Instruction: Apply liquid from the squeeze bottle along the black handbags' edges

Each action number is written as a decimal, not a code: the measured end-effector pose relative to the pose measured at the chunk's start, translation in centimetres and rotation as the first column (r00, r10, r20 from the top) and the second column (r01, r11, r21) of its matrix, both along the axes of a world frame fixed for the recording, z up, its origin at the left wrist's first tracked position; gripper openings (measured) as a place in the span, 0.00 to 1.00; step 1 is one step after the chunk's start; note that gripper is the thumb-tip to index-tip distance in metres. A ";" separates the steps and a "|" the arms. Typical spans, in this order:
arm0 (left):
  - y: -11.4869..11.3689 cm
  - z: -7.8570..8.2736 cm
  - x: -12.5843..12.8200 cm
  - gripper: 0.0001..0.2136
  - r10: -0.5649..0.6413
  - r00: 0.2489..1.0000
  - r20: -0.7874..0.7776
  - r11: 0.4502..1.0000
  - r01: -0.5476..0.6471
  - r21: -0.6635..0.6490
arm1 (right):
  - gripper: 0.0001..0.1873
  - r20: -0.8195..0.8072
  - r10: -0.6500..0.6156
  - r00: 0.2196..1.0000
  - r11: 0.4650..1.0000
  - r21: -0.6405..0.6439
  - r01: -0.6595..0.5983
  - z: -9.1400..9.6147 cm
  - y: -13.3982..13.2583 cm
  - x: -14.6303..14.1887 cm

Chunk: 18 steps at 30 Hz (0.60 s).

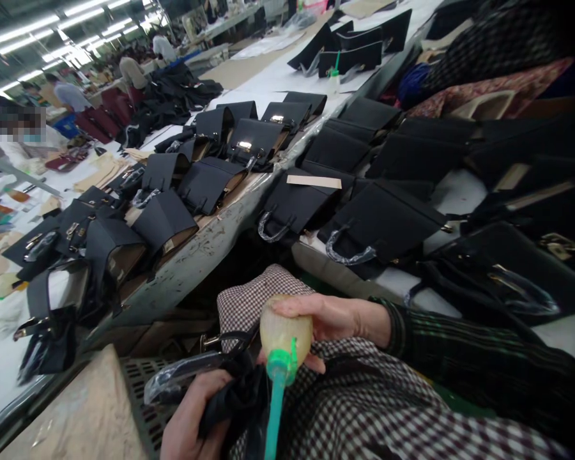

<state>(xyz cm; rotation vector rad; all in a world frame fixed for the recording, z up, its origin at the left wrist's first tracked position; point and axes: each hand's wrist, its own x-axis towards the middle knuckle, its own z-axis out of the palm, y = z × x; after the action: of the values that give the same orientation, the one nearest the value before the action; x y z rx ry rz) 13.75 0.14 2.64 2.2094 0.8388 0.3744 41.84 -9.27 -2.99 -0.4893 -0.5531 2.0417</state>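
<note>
We sit in a long workshop under strip lights (23, 29), beside a scarred grey counter (196, 255) and a second counter (335, 275), both lined with rows of black handbags (297, 204), many with handles sleeved in clear plastic. Farther off, a co-worker (67, 94) stands by heaped dark bags, and a tan card (314, 182) lies on one bag to our front. A checked cloth (364, 409) covers our lap, and a perforated mat (144, 409) lies just to its left. Directly over the lap, our right grip (330, 322) is clenched around a pale rubber bulb (285, 332), fingers curling over its top and around its far side. A green nozzle (280, 364) at the bulb's base leads into a teal tube (274, 421) running down out of view. Our left grip (191, 421) is closed on a bunched black bag (239, 399), just below the bulb, with the bag's plastic-sleeved handle (182, 374) poking out to the left.
</note>
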 end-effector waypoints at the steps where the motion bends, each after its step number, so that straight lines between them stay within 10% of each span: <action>1: 0.4 -0.1 -0.2 0.14 -0.034 0.999 -0.018 0.999 0.034 0.008 | 0.34 -0.009 -0.018 1.000 1.000 -0.001 0.018 0.1 -0.1 -0.1; 5: 1.6 -0.7 -0.8 0.08 -0.168 0.985 -0.044 0.983 0.171 0.061 | 0.34 -0.018 -0.043 0.999 0.999 -0.017 0.043 0.5 -0.5 -0.6; 18: 0.7 -1.6 0.0 0.09 -0.087 0.996 0.019 0.996 0.088 -0.020 | 0.31 0.091 -0.228 0.969 0.965 0.152 0.212 2.6 -1.6 -1.2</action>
<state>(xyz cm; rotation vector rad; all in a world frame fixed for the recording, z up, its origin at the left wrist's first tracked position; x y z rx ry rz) 13.74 0.83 1.01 2.2116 0.7302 0.3409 40.62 -10.92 -0.38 -0.5533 -0.6727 1.7585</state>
